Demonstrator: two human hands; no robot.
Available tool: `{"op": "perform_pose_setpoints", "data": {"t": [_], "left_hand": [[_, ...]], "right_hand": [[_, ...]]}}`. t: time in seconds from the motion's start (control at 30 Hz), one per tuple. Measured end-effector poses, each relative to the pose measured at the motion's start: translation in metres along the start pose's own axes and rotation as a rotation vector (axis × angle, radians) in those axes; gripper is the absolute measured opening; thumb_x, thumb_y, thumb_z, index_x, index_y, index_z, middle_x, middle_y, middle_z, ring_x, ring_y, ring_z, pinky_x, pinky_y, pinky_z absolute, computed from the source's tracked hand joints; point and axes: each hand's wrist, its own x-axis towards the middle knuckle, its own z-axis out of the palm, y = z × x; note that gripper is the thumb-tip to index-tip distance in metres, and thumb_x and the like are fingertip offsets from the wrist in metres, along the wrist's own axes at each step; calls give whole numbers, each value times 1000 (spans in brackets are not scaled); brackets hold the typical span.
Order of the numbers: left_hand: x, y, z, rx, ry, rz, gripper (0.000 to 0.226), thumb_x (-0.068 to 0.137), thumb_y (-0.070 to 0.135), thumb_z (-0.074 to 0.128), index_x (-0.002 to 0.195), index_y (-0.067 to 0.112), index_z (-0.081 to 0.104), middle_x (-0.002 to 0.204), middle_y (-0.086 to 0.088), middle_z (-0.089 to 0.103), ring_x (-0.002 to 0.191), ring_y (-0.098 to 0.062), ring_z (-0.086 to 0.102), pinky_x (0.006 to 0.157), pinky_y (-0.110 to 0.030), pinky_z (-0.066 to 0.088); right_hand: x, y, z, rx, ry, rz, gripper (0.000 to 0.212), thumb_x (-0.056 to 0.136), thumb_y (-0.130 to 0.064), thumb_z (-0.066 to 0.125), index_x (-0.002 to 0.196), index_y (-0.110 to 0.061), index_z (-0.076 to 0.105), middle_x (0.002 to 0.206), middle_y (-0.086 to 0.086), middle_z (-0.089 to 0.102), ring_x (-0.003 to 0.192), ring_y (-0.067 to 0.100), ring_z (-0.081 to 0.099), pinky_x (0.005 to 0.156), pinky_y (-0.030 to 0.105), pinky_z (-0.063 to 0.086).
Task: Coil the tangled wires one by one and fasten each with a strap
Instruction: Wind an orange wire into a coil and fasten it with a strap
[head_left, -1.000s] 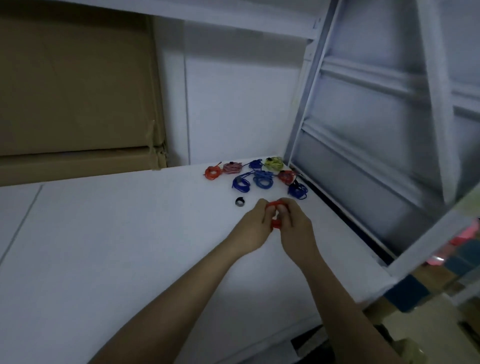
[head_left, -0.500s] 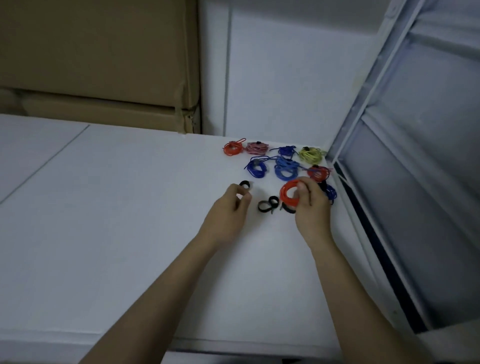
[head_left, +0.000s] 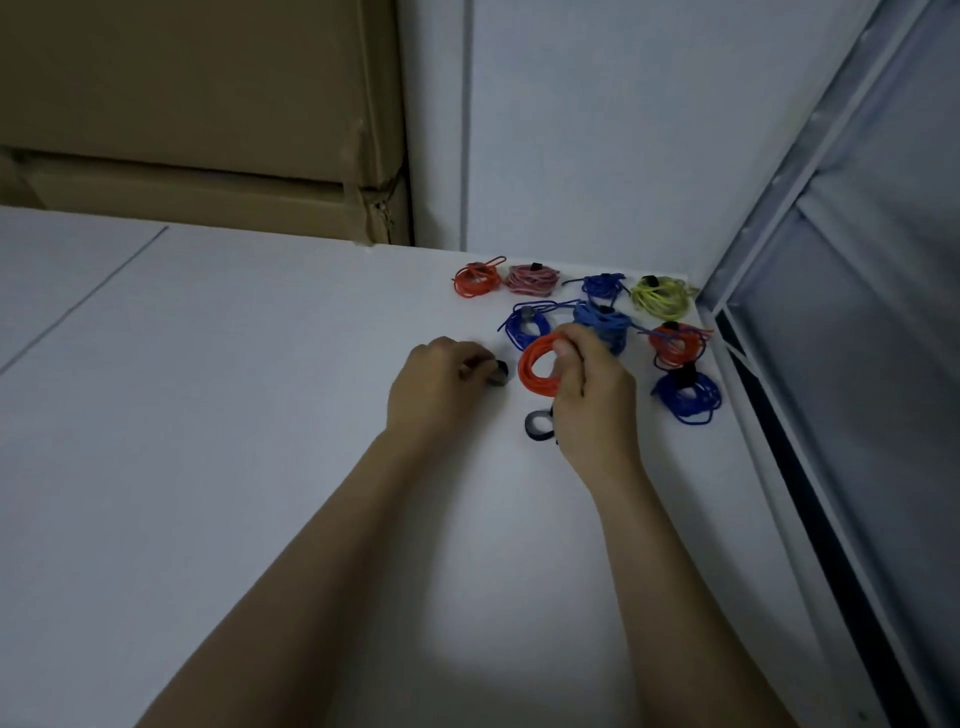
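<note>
- At frame centre, on the white worktop (head_left: 208, 415), the right hand (head_left: 592, 395) grasps an orange wire coil (head_left: 535, 366), holding it upright.
- The left hand (head_left: 436, 389) pinches a black strap (head_left: 500, 373) lying on the worktop.
- A second black strap (head_left: 537, 425) lies just below the coil.
- Fastened coils (head_left: 602, 312) sit upper right of the hands.

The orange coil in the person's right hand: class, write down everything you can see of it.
The orange coil is thin, smooth wire that looks plastic-coated, wound into several neat round loops with an open centre. No strap shows on it. The right hand pinches its right side, holding it tilted up just above the white table, in front of the fastened bundles. Whether its lower edge touches the table cannot be told. A loose black strap lies just below it; the left hand does not touch it.
</note>
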Motion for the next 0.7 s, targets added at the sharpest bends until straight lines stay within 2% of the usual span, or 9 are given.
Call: {"op": "perform_pose_setpoints", "data": {"t": [0.1, 0.2, 0.3, 0.4, 0.5, 0.57, 0.7], "left_hand": [[-1, -4, 4, -9, 44, 15, 15, 89, 21, 57, 89, 25, 72, 90, 5, 61, 84, -16, 55, 71, -30, 45], [-4, -8, 5, -63, 117, 111, 15, 92, 21, 58, 93, 29, 71, 91, 6, 58, 78, -10, 50, 67, -22, 39], [-6, -5, -1, -99, 168, 261, 13, 92, 21, 61, 98, 23, 72, 91, 5, 63, 73, -8, 52, 65, -16, 41], [-11, 2, -9, -108, 141, 349, 22, 91, 31, 54, 100, 23, 72, 91, 7, 71, 72, -11, 60, 65, -30, 52], [-16, -5, -14, -115, 140, 396, 23, 91, 30, 52, 101, 21, 71, 89, 10, 71, 72, -10, 64, 64, -33, 55], [-18, -10, -16, -199, 129, 408, 16, 91, 22, 57, 99, 17, 71, 85, 13, 69, 73, -5, 63, 66, -27, 54], [-20, -10, -14, -333, 123, 357, 11, 90, 3, 62, 97, 10, 68, 83, 17, 65, 79, 2, 62, 66, -10, 48]], "right_hand": [[-2, 2, 0, -17, -10, -34, 22, 99, -10, 44, 111, -8, 63, 99, -7, 57, 88, -3, 48, 73, -4, 33], [-3, 3, -3, 4, 0, -27, 21, 99, -10, 45, 109, -10, 64, 93, -8, 58, 82, -4, 49, 71, -3, 34], [-6, -3, -6, 80, 11, -8, 18, 99, -13, 45, 103, -17, 63, 84, -17, 58, 75, -8, 53, 69, 3, 38], [-11, -10, -5, 149, -37, 14, 18, 100, -17, 45, 102, -28, 59, 92, -23, 59, 86, -9, 56, 78, 11, 44], [-17, -12, 0, 146, -88, 35, 18, 100, -19, 44, 105, -29, 58, 99, -15, 62, 97, 3, 58, 85, 22, 48], [-19, -12, 1, 148, -97, 23, 19, 100, -17, 45, 102, -30, 58, 100, -11, 63, 98, 6, 58, 86, 22, 47], [-19, -15, 2, 148, -131, 41, 27, 100, -18, 45, 94, -42, 55, 95, -23, 60, 91, -3, 57, 85, 32, 52]]}}
